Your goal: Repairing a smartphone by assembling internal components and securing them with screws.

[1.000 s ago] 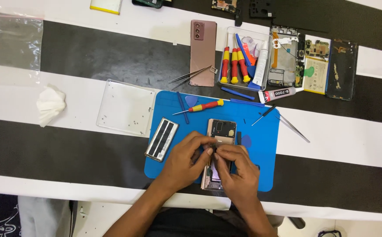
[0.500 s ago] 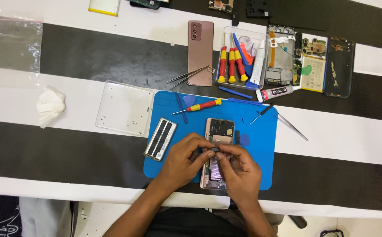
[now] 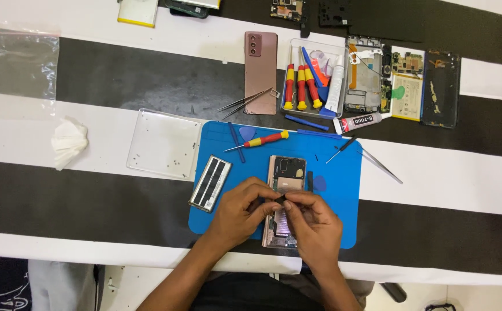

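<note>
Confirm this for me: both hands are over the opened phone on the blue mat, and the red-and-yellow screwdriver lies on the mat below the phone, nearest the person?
Not quite. The head view shows the red-and-yellow screwdriver on the blue mat above the opened phone, on the far side from the person. The left hand and right hand are indeed over the phone.

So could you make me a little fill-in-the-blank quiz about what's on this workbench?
1. The opened phone under both hands lies on a mat coloured ____.
2. The left hand and right hand pinch a small ____ part between their fingertips.
3. The red-and-yellow screwdriver on the mat lies ____ the phone, on the far side from the person.
4. The crumpled white tissue lies to the ____ of the clear tray.

Missing words: blue; black; beyond; left
</note>
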